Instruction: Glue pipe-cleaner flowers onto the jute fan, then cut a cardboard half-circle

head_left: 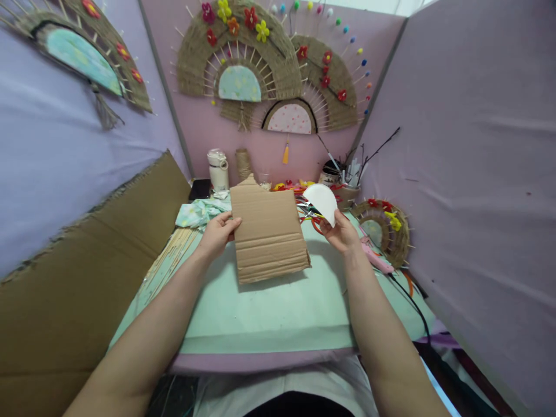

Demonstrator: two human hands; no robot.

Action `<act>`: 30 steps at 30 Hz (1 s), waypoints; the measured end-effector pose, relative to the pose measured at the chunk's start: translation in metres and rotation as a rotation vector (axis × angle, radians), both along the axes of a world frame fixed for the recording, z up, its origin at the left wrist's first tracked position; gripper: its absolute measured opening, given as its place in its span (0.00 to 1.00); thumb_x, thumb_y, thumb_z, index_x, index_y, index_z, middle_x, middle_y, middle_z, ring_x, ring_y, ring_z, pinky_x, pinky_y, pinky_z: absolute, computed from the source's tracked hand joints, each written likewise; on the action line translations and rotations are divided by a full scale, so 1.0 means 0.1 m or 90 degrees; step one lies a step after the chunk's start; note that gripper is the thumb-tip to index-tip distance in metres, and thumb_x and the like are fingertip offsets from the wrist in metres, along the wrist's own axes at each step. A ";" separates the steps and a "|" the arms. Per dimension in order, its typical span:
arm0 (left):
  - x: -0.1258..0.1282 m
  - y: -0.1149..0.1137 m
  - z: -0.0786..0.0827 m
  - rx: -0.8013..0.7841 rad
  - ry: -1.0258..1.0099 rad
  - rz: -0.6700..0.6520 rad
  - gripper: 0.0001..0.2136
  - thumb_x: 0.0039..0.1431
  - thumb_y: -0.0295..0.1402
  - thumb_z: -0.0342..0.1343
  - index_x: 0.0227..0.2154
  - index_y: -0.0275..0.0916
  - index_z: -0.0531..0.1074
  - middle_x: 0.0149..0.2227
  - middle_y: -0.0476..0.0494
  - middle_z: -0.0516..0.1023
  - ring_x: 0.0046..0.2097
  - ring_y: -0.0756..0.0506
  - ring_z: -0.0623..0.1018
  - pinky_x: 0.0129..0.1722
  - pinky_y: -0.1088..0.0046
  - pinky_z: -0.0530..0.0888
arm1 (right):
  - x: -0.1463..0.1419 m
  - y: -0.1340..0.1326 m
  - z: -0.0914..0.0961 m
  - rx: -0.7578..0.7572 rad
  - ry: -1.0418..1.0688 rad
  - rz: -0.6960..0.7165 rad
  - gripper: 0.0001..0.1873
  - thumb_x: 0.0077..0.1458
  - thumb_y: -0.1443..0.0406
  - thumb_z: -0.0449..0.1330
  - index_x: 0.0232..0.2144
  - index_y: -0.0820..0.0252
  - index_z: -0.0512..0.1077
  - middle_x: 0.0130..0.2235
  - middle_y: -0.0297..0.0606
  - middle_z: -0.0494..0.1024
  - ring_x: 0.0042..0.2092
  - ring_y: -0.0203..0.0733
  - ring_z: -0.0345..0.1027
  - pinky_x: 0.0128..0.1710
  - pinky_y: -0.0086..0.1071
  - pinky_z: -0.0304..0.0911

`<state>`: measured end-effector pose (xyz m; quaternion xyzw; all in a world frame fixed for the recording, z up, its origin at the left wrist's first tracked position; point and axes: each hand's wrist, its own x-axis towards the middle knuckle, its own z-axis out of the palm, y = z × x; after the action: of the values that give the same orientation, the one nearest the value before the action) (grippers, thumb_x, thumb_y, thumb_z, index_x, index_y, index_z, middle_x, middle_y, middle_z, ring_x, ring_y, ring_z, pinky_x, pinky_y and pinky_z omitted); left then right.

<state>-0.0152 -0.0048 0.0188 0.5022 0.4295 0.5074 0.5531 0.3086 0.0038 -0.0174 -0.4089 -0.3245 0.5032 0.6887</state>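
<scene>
My left hand [222,233] pinches the left edge of a brown cardboard sheet [269,231], thumb in front and fingers partly behind. The sheet is held up over the pale green tabletop, with creases across its lower part and an uneven top edge. In my right hand [341,231] is a white half-round piece [321,200], gripped at its lower right corner and tilted. Behind it lie pliers [309,209] and red-orange strands, partly covered by the piece and the sheet.
Thin sticks [174,255] and a patterned cloth [202,213] lie at left. A cream tumbler [218,169] and a twine spool [244,163] stand behind. On the right are a pink glue gun [377,259] with a black cord and a small woven fan [397,234]. Cardboard [95,255] walls the left side.
</scene>
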 end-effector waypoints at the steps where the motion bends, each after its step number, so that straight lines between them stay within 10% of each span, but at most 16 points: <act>1: 0.01 -0.01 0.00 -0.006 0.004 -0.004 0.26 0.39 0.43 0.66 0.41 0.35 0.72 0.35 0.41 0.81 0.40 0.41 0.79 0.38 0.65 0.76 | -0.02 -0.03 0.02 0.001 -0.001 0.024 0.15 0.42 0.55 0.67 0.30 0.53 0.69 0.36 0.31 0.78 0.37 0.39 0.70 0.36 0.34 0.68; 8: -0.18 0.15 -0.01 -0.021 0.012 0.109 0.17 0.37 0.38 0.65 0.32 0.35 0.72 0.30 0.44 0.79 0.35 0.42 0.79 0.32 0.69 0.76 | -0.17 -0.20 0.03 -0.127 -0.225 0.328 0.19 0.34 0.57 0.72 0.28 0.60 0.73 0.25 0.30 0.74 0.27 0.33 0.65 0.28 0.26 0.60; 14: -0.58 0.33 0.05 0.022 -0.108 0.349 0.05 0.47 0.26 0.58 0.27 0.39 0.68 0.26 0.51 0.75 0.33 0.48 0.78 0.29 0.76 0.76 | -0.47 -0.15 -0.18 -0.109 -0.444 0.311 0.14 0.43 0.57 0.65 0.29 0.61 0.75 0.24 0.31 0.73 0.25 0.33 0.63 0.26 0.26 0.56; 18: -0.60 0.34 0.08 -0.006 -0.200 0.317 0.06 0.51 0.21 0.54 0.27 0.39 0.69 0.27 0.51 0.76 0.32 0.50 0.77 0.33 0.75 0.77 | -0.52 -0.08 -0.22 -0.004 -0.605 0.184 0.13 0.51 0.57 0.59 0.33 0.60 0.76 0.35 0.37 0.78 0.36 0.39 0.69 0.39 0.31 0.62; 23: -0.53 0.33 0.05 -0.073 -0.126 0.217 0.04 0.49 0.25 0.57 0.28 0.39 0.72 0.26 0.48 0.78 0.32 0.47 0.79 0.28 0.76 0.76 | -0.07 0.20 -0.11 -0.208 -0.954 -0.045 0.13 0.56 0.61 0.55 0.37 0.61 0.76 0.39 0.46 0.78 0.43 0.46 0.71 0.43 0.35 0.62; 30: -0.44 0.25 0.00 -0.158 -0.075 0.033 0.11 0.45 0.31 0.61 0.34 0.35 0.74 0.28 0.44 0.80 0.27 0.45 0.79 0.26 0.71 0.76 | 0.36 0.68 -0.05 -0.352 -1.070 0.040 0.13 0.38 0.68 0.67 0.32 0.62 0.76 0.31 0.48 0.78 0.38 0.51 0.72 0.35 0.35 0.64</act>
<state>-0.0596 0.0205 0.0184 0.3884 0.4685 0.4930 0.6218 0.3446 0.0718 -0.0220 -0.7859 -0.6014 0.1156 0.0850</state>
